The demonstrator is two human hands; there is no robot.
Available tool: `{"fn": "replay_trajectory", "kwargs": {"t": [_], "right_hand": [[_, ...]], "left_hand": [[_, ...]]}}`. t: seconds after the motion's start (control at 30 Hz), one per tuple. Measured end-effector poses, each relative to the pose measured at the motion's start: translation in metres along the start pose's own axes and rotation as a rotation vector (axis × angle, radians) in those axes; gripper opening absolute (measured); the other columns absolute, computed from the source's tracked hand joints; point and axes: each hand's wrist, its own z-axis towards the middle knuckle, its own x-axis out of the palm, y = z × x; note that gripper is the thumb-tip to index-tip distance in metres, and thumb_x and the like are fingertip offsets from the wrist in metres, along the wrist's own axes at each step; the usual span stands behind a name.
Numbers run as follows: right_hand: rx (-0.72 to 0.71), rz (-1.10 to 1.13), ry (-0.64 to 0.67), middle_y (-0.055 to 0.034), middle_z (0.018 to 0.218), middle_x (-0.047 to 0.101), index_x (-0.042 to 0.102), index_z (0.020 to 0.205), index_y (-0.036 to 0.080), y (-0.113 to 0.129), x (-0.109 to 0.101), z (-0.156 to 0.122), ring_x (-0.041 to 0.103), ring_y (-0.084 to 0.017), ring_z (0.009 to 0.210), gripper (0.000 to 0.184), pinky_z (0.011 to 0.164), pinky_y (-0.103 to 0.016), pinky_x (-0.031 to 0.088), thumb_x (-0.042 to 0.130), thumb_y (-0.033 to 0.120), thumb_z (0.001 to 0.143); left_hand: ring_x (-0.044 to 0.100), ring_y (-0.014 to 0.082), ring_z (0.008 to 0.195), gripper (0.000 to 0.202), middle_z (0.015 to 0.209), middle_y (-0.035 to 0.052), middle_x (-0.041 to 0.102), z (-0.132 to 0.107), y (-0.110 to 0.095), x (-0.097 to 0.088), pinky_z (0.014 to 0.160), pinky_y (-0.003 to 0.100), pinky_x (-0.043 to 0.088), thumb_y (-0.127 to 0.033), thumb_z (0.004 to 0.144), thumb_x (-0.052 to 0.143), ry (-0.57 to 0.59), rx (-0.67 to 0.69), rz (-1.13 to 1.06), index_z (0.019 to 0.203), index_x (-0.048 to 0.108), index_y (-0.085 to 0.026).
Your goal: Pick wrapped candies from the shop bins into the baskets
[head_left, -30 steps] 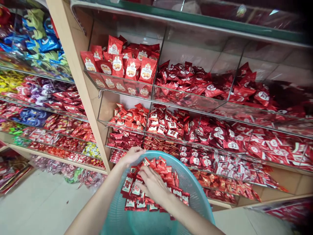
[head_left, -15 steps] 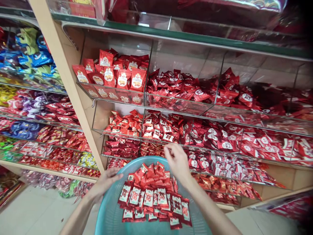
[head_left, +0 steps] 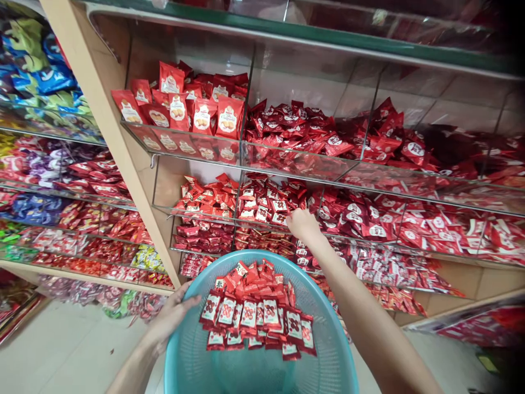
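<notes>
A turquoise plastic basket [head_left: 262, 377] with a perforated wall is in front of me. Inside lie several small red candy packets [head_left: 248, 317], many with white labels, others with black characters. My left hand [head_left: 174, 314] grips the basket's left rim, thumb over the edge and fingers outside. Stretched forward, my right hand [head_left: 303, 225] is at the front of a shelf bin of red-and-white packets [head_left: 270, 205]. Its fingers are curled at the bin's right side; whatever they hold, if anything, is hidden.
Clear dividers split the shelves into bins. Larger red packets [head_left: 203, 115] stand on the upper left, dark red ones [head_left: 297, 131] beside them. A wooden upright [head_left: 102, 142] separates another rack of colourful sweets [head_left: 45, 71]. Pale floor tiles [head_left: 69, 350] show below.
My right hand has moved forward from above the basket's far rim to the bin. The left hand has closed more firmly on the rim. The view has tilted slightly downward.
</notes>
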Motion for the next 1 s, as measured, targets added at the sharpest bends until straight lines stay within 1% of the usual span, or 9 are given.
{"fn": "replay_trajectory", "kwargs": {"t": [0.17,0.3,0.4,0.5,0.6,0.67,0.73,0.87,1.0], "right_hand": [[0.010,0.026,0.006,-0.0207,0.093,0.067,0.067,0.089,0.009,-0.006,0.004,0.010,0.063,-0.030,0.090,0.027,0.073,-0.034,0.044,0.049,0.027,0.079],[0.027,0.089,-0.036,-0.0146,0.079,0.068,0.065,0.072,0.013,-0.007,0.004,0.010,0.063,-0.025,0.084,0.023,0.069,-0.030,0.043,0.047,0.026,0.078],[-0.022,0.308,-0.196,-0.0077,0.066,0.065,0.060,0.066,0.016,-0.011,-0.001,0.000,0.062,-0.019,0.070,0.021,0.066,-0.027,0.041,0.045,0.022,0.079],[-0.149,0.557,-0.421,-0.0035,0.066,0.062,0.057,0.076,0.017,-0.021,-0.012,-0.021,0.057,-0.015,0.060,0.018,0.063,-0.026,0.042,0.044,0.027,0.083],[-0.212,0.741,-0.470,-0.0012,0.066,0.058,0.052,0.081,0.020,-0.038,-0.023,-0.050,0.053,-0.014,0.056,0.019,0.056,-0.026,0.041,0.043,0.036,0.086],[-0.250,0.785,-0.345,0.0007,0.063,0.053,0.050,0.078,0.021,-0.051,-0.025,-0.071,0.049,-0.013,0.053,0.021,0.052,-0.024,0.039,0.043,0.039,0.087],[-0.313,0.745,-0.129,0.0011,0.063,0.051,0.049,0.075,0.022,-0.063,-0.018,-0.090,0.046,-0.013,0.054,0.024,0.051,-0.024,0.038,0.041,0.041,0.088],[-0.379,0.600,0.324,0.0005,0.068,0.053,0.048,0.074,0.022,-0.084,0.013,-0.114,0.048,-0.013,0.063,0.030,0.059,-0.025,0.040,0.032,0.041,0.091],[-0.369,0.485,0.525,0.0014,0.067,0.051,0.045,0.070,0.022,-0.105,0.042,-0.121,0.046,-0.014,0.063,0.030,0.061,-0.025,0.038,0.031,0.037,0.092]], "left_hand": [[0.066,0.0232,0.094,0.052,0.110,0.0046,0.068,-0.001,0.000,0.002,0.076,0.030,0.054,-0.036,0.061,0.073,-0.009,0.015,0.013,0.109,0.059,-0.022],[0.066,0.0237,0.092,0.055,0.103,0.0047,0.070,-0.001,0.000,0.002,0.077,0.031,0.054,-0.035,0.060,0.074,-0.037,0.012,-0.004,0.112,0.058,-0.023],[0.066,0.0242,0.093,0.057,0.104,0.0058,0.070,0.000,0.002,0.001,0.079,0.032,0.053,-0.035,0.062,0.073,-0.040,0.016,-0.004,0.114,0.057,-0.022],[0.065,0.0234,0.096,0.054,0.109,0.0056,0.068,0.001,0.003,0.000,0.080,0.031,0.053,-0.036,0.066,0.071,0.002,-0.002,-0.024,0.116,0.055,-0.022],[0.065,0.0225,0.095,0.052,0.109,0.0048,0.068,0.000,0.003,0.000,0.078,0.030,0.054,-0.037,0.067,0.070,0.017,-0.020,-0.029,0.115,0.055,-0.023],[0.066,0.0220,0.093,0.051,0.109,0.0046,0.068,-0.001,0.002,0.001,0.076,0.029,0.054,-0.036,0.066,0.071,0.014,-0.025,-0.029,0.113,0.056,-0.023],[0.067,0.0218,0.091,0.050,0.108,0.0050,0.068,-0.002,0.002,0.003,0.075,0.029,0.054,-0.036,0.066,0.072,0.015,-0.025,-0.042,0.111,0.057,-0.023],[0.067,0.0225,0.088,0.049,0.106,0.0052,0.069,-0.003,0.001,0.005,0.072,0.030,0.055,-0.038,0.066,0.072,0.027,-0.032,-0.053,0.110,0.058,-0.023],[0.067,0.0229,0.090,0.051,0.107,0.0060,0.068,-0.002,0.001,0.004,0.074,0.030,0.054,-0.037,0.066,0.071,0.012,-0.040,-0.027,0.113,0.056,-0.022]]}}
